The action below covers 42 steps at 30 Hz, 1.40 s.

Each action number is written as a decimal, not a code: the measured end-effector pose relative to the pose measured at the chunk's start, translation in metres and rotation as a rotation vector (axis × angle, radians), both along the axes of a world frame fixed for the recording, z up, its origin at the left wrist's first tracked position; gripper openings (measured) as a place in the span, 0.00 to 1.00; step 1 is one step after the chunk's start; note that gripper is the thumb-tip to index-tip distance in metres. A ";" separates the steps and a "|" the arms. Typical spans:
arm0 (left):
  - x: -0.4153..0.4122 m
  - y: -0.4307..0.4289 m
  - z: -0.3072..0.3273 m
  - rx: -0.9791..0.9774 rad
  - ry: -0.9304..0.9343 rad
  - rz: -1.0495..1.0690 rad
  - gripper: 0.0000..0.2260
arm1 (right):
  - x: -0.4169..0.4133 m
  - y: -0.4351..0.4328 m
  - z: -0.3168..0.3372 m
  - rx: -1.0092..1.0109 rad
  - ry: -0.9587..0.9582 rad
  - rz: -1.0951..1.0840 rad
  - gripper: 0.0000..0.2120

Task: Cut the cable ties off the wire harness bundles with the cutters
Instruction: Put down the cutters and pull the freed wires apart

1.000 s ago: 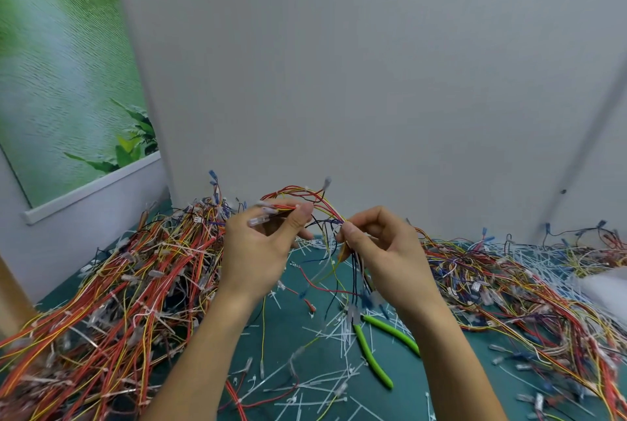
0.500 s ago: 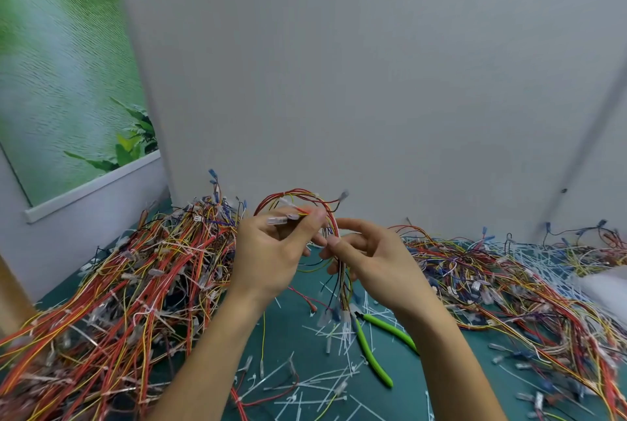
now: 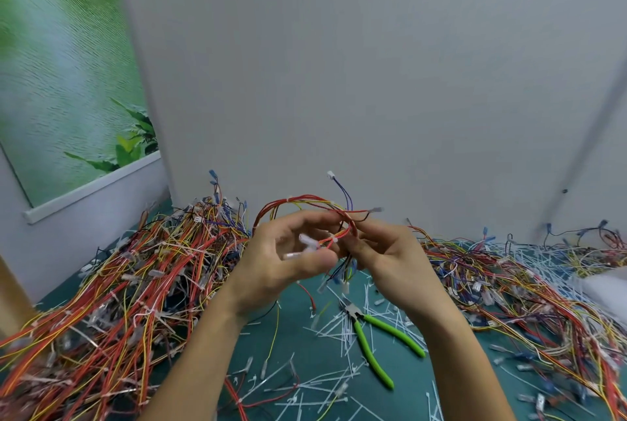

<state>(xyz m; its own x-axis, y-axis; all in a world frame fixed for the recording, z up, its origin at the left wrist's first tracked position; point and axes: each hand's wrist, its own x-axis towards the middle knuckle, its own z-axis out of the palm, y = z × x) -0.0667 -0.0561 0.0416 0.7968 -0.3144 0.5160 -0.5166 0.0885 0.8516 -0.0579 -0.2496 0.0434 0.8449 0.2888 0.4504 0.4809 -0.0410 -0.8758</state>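
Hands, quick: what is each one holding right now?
Left hand: grips the wire harness bundle, view blurred.
Right hand: pinches the same bundle.

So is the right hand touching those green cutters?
Apart. The head view shows the cutters lying on the mat, while the right hand and left hand grip the wire bundle above them.

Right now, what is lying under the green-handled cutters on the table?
Loose white cut cable ties lie under the cutters, crossing beneath both green handles, on the teal mat. Whatever sits directly under the metal head is covered, so I cannot tell.
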 end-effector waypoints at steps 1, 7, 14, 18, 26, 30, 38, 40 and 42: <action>0.000 0.001 -0.001 -0.024 0.012 -0.045 0.35 | 0.000 -0.001 0.001 -0.001 0.001 -0.008 0.15; 0.004 -0.020 -0.004 -0.051 0.049 0.251 0.19 | 0.003 -0.004 0.000 -0.131 -0.056 -0.107 0.23; 0.001 -0.030 -0.008 -0.045 -0.053 0.434 0.07 | 0.006 -0.011 -0.002 -0.180 -0.076 -0.170 0.21; 0.001 -0.029 -0.007 0.023 -0.177 0.554 0.04 | 0.001 -0.014 0.001 -0.231 0.008 -0.112 0.18; 0.005 -0.022 -0.006 0.305 -0.378 0.626 0.12 | -0.009 -0.020 0.009 -0.151 0.241 0.058 0.15; 0.003 -0.020 -0.004 0.312 -0.366 0.500 0.07 | -0.009 -0.018 0.008 -0.264 0.120 0.046 0.10; 0.000 0.002 0.007 -0.098 -0.058 0.493 0.14 | 0.002 -0.026 0.004 -0.048 0.107 -0.131 0.15; 0.004 0.006 0.008 -0.080 -0.112 0.646 0.09 | 0.002 -0.030 0.005 -0.027 0.157 -0.098 0.16; 0.005 0.006 0.008 -0.037 -0.162 0.724 0.03 | 0.002 -0.031 0.005 0.008 0.183 -0.054 0.16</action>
<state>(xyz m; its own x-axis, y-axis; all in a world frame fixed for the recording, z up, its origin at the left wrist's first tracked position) -0.0618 -0.0499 0.0497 0.7113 0.2807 0.6444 -0.5750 -0.2949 0.7631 -0.0556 -0.2804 0.0483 0.9271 0.2377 0.2899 0.3109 -0.0553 -0.9488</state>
